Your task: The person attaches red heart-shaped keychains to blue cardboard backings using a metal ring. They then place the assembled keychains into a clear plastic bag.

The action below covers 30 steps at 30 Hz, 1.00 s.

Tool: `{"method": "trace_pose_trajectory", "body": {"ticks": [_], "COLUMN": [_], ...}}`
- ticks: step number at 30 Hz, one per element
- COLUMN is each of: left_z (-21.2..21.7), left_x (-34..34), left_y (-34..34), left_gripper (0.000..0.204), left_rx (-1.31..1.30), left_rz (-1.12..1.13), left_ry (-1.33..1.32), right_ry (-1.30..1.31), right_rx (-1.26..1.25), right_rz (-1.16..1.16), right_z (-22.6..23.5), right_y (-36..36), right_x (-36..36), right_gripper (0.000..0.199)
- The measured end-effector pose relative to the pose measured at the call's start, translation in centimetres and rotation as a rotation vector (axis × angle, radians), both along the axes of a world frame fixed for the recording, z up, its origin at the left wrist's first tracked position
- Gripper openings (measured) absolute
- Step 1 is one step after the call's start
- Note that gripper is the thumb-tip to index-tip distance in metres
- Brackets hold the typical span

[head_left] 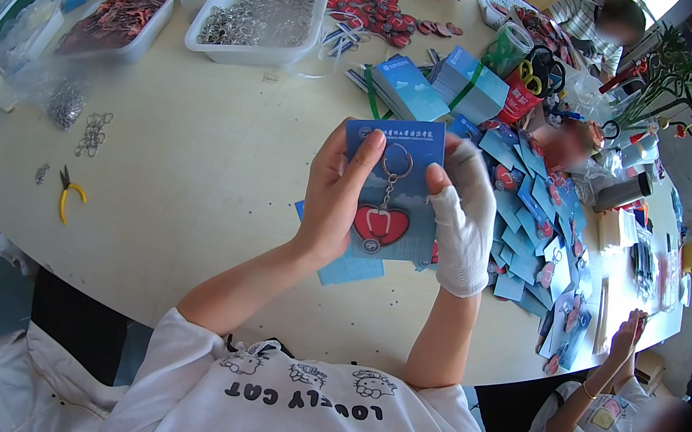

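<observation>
Over the near edge of the table I hold up a blue backing card (416, 173) with a keychain (381, 224) on its front: a metal split ring, a short chain and a red heart-shaped pendant. My left hand (333, 195) grips the card's left side, thumb on the front. A white fingerless-style glove covers much of my right hand (466, 228), which grips the card's right side, thumb near the edge. A bit of red shows under that thumb; I cannot tell what it is. Below, a light-blue card (352, 272) lies on the table (180, 214).
A heap of cards with keychains (529, 230) lies to the right. Beyond my hands are banded card stacks (410, 89), red pendants (377, 16) and a white tray of metal rings (256, 20). Yellow-handled pliers (68, 197) lie left. Co-workers sit around the table, one (597, 418) at right.
</observation>
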<state>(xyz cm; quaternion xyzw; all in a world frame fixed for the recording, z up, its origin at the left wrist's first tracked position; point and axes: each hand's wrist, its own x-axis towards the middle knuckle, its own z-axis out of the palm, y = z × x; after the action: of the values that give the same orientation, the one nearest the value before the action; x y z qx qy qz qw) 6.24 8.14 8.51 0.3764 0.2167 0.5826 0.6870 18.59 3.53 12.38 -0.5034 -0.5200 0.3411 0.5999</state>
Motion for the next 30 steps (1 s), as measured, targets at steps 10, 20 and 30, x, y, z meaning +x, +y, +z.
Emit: {"method": "trace_pose_trajectory", "body": {"ticks": [10,20,30], "left_z": [0.0,-0.4,-0.2], "left_x": [0.0,0.5,0.2], "left_y": [0.2,-0.6,0.0], "left_gripper": [0.017,0.014,0.018], "left_rx": [0.096,0.353,0.062], "left_rz": [0.085,0.182,0.038], "left_ry": [0.061,0.218,0.144], "right_ry": [-0.118,0.138,0.16], "right_rx": [-0.163,-0.118,-0.176], "right_rz": [-0.057,-0.018,-0.001], "right_z": [-3.1,-2.4,-2.8], "right_y": [-1.8,-0.9,-0.6], "right_x": [0.1,-0.6,-0.8], "right_gripper": [0.02,0.026,0.023]}}
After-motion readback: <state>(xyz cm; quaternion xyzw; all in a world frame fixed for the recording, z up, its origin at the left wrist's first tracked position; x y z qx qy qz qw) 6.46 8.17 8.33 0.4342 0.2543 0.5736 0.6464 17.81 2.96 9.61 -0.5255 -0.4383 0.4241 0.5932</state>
